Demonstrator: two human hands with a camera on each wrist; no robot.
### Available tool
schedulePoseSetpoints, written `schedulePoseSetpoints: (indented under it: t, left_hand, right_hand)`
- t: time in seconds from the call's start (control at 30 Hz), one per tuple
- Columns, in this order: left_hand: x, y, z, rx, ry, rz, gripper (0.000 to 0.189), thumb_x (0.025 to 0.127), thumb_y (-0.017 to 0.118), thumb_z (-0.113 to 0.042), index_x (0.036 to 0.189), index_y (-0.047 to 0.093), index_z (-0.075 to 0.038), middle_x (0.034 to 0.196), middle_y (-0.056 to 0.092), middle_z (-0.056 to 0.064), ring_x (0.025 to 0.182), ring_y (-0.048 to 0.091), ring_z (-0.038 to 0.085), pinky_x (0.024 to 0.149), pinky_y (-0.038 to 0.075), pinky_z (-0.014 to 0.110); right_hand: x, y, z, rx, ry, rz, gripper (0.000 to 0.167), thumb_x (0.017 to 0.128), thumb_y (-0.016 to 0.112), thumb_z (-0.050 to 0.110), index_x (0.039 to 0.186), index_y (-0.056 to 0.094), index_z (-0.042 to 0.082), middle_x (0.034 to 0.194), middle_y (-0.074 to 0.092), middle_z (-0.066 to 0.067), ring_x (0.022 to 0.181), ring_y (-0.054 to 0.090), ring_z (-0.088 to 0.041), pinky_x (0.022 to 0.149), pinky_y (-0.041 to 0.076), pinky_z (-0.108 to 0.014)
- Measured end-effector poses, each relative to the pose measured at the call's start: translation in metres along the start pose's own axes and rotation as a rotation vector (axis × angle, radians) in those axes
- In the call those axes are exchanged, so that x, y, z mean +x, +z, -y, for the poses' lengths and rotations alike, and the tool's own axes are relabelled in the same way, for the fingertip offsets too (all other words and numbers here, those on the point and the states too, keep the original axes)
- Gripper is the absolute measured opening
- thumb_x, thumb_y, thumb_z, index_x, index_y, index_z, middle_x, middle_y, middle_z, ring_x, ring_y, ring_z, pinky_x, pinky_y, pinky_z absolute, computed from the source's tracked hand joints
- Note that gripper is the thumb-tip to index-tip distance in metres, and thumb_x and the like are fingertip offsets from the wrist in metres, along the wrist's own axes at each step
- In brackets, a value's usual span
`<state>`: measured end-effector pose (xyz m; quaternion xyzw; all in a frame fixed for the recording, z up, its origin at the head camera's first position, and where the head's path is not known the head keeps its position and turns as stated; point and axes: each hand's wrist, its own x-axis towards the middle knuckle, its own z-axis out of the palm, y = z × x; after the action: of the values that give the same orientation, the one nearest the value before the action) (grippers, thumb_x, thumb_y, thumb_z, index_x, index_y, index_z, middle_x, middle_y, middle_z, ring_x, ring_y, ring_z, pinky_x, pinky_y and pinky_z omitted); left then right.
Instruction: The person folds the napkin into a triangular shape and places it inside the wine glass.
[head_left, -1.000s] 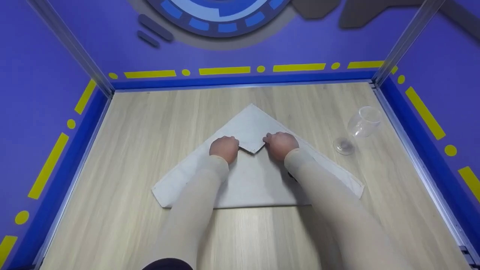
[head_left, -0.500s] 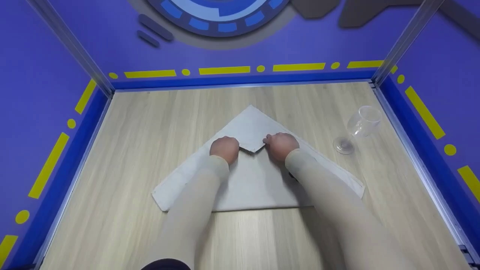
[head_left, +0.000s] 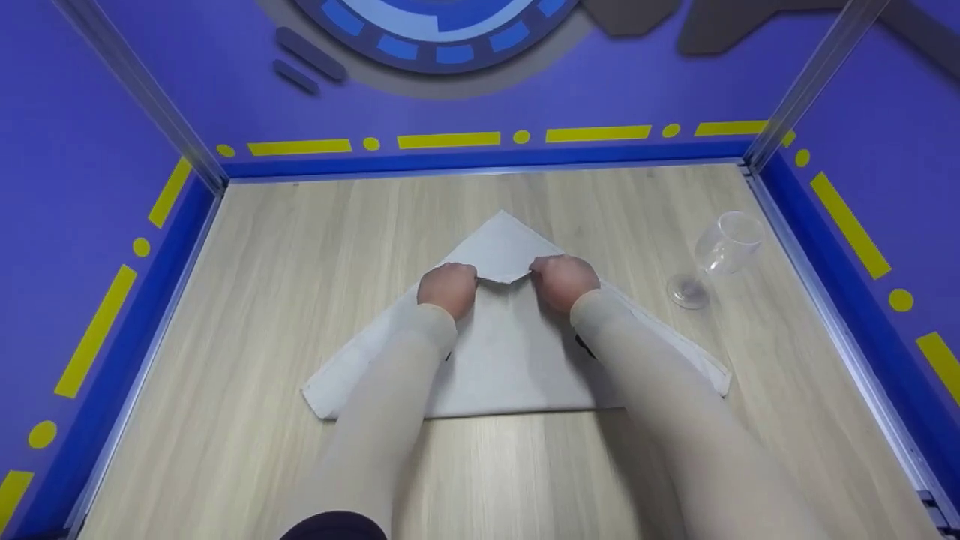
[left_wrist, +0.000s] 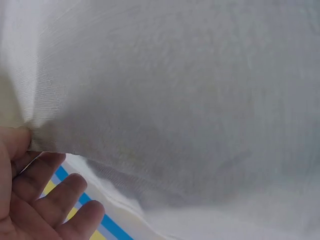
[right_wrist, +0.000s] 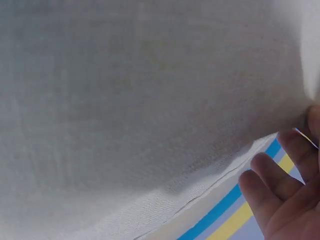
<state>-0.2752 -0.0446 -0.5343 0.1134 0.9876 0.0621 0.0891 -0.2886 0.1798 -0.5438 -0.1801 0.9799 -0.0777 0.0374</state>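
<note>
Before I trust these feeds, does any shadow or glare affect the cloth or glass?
Head: shadow darkens the cloth beside the right forearm; the clear glass shows highlights. Left wrist: cloth largely in grey shadow, paler at bottom right. Right wrist: likewise shadowed, paler at top right.

Before you is a wood-grain table, with a pale cloth lying folded across its middle, one corner pointing away from you, and a glass standing upright to your right, apart from the cloth.

Glass obstructs right side, near cloth. Wall closes far side. Table left of cloth passable. Flap spans gap, left hand to right hand.
</note>
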Motion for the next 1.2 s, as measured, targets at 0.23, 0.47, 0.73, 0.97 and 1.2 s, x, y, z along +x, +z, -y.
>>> schedulePoseSetpoints:
  t: [0.23, 0.47, 0.73, 0.97, 1.2]
  left_hand:
    - [0.0, 0.004, 0.0, -0.012, 0.0, 0.003, 0.023, 0.108, 0.058, -0.016, 0.108, 0.081, -0.011, 0.109, 0.08, 0.008, 0.108, 0.075, 0.027, 0.092, 0.062, 0.043]
    - [-0.003, 0.002, -0.003, 0.014, -0.007, 0.006, 0.026, 0.107, 0.056, -0.013, 0.105, 0.081, -0.01, 0.107, 0.081, 0.009, 0.105, 0.076, 0.028, 0.091, 0.062, 0.046]
    - [-0.005, -0.007, -0.003, 0.022, -0.008, 0.014, 0.026, 0.108, 0.06, -0.027, 0.108, 0.081, -0.012, 0.106, 0.081, 0.007, 0.103, 0.076, 0.026, 0.091, 0.062, 0.043]
    - [-0.003, -0.003, -0.002, -0.039, -0.027, -0.023, 0.025, 0.11, 0.056, -0.023, 0.11, 0.077, -0.01, 0.109, 0.08, 0.009, 0.104, 0.076, 0.027, 0.092, 0.061, 0.044]
    - [-0.003, 0.005, 0.0, -0.012, -0.006, -0.03, 0.022, 0.108, 0.057, -0.012, 0.107, 0.079, -0.012, 0.108, 0.08, 0.009, 0.105, 0.076, 0.027, 0.089, 0.062, 0.043]
  right_hand:
    - [-0.003, 0.002, -0.002, 0.012, -0.018, 0.036, 0.025, 0.106, 0.059, 0.013, 0.121, 0.078, 0.012, 0.115, 0.079, -0.014, 0.109, 0.075, -0.034, 0.096, 0.06, -0.049]
    - [-0.006, 0.001, -0.002, -0.012, -0.037, 0.054, 0.024, 0.106, 0.057, 0.016, 0.118, 0.078, 0.012, 0.11, 0.08, -0.015, 0.103, 0.076, -0.037, 0.092, 0.06, -0.051]
    - [-0.005, -0.002, -0.003, 0.0, -0.016, 0.069, 0.026, 0.106, 0.054, 0.012, 0.117, 0.078, 0.01, 0.112, 0.08, -0.014, 0.104, 0.075, -0.036, 0.095, 0.058, -0.051]
    - [-0.002, -0.001, -0.004, 0.04, 0.0, 0.007, 0.024, 0.108, 0.054, 0.016, 0.108, 0.077, 0.009, 0.106, 0.08, -0.014, 0.101, 0.077, -0.034, 0.091, 0.06, -0.05]
    - [-0.006, 0.002, -0.004, 0.026, -0.014, 0.036, 0.02, 0.106, 0.063, 0.022, 0.109, 0.079, 0.01, 0.106, 0.081, -0.012, 0.103, 0.076, -0.033, 0.092, 0.06, -0.049]
